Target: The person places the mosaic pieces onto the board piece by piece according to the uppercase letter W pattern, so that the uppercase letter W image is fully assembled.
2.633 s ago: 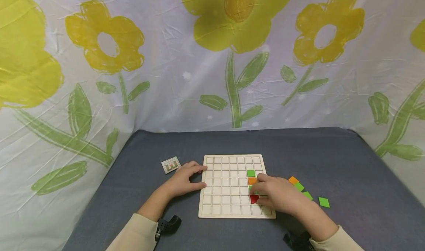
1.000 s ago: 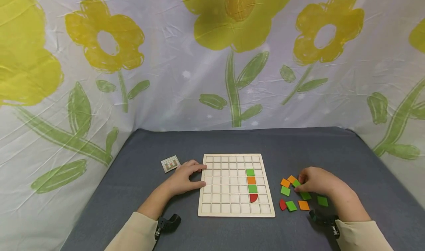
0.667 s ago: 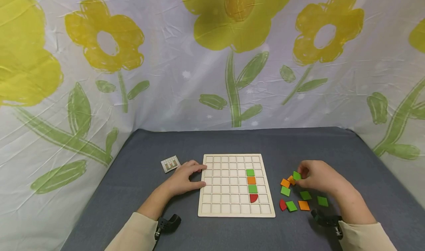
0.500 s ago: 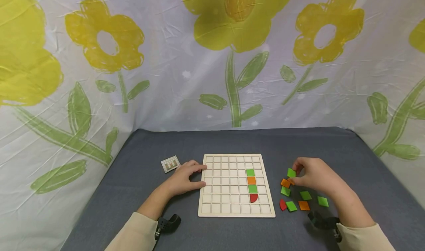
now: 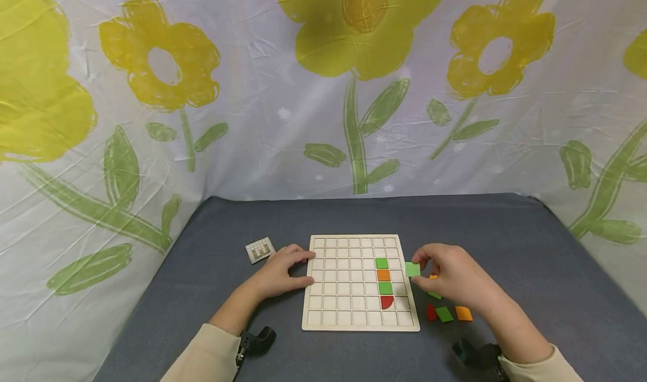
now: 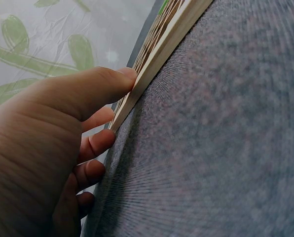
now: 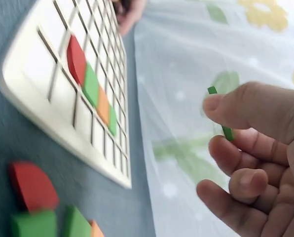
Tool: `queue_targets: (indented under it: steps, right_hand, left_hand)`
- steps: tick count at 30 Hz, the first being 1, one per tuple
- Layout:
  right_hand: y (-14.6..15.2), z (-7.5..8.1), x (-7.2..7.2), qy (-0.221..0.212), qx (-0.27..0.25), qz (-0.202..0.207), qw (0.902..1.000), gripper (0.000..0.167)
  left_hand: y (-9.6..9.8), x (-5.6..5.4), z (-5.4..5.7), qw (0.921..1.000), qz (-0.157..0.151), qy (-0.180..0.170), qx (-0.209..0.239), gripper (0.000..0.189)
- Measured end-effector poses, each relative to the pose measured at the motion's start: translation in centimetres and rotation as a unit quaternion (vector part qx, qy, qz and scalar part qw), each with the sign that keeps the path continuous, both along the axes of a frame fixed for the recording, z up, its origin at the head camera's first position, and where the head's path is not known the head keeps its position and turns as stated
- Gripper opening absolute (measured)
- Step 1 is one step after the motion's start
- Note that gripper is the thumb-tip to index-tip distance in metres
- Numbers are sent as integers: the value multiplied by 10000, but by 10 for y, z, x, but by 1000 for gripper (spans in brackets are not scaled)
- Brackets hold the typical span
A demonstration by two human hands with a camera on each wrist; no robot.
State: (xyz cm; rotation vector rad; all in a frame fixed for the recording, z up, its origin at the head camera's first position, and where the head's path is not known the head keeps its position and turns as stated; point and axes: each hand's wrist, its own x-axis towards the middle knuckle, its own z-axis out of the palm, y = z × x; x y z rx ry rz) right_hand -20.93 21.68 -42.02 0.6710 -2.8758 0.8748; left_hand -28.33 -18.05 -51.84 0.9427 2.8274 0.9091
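Note:
A pale wooden grid board (image 5: 343, 258) lies on the dark cloth. One column near its right side holds a green square tile (image 5: 381, 263), an orange tile (image 5: 383, 274), another green tile (image 5: 385, 287) and a red rounded tile (image 5: 387, 303). At the board's left edge, my left hand (image 5: 280, 272) rests with thumb and index finger spread, touching the rim; the left wrist view shows the thumb on the edge. My right hand (image 5: 455, 275) pinches a green square tile (image 5: 412, 269) between thumb and fingers, raised just beyond the board's right edge.
Loose tiles lie right of the board, partly under my right hand: a red one (image 5: 431, 312), a green one (image 5: 444, 314), an orange one (image 5: 463, 313) and others half hidden. A small pattern card (image 5: 260, 250) lies beyond my left hand. A flowered curtain (image 5: 253, 118) hangs behind the table.
My right hand left the column of tiles on the board, picked a green tile from the loose ones, and has carried it left toward the board. My left hand stays put.

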Motion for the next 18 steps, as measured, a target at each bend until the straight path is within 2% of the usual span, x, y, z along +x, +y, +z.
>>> queue_targets:
  steps: [4,11,18]
  right_hand:
    - [-13,-7,3,162,-192,130,9996,25]
    - [-39,-23,6,99,-503,239,9984,21]
    - [-61,-41,8,-56,-125,41,9999,22]
  left_hand:
    - [0,0,0,10000,-4,-5,7,58]
    - [-1,0,-1,10000,22,-34,9,58]
    - [0,0,0,10000,-5,-6,-15,58]
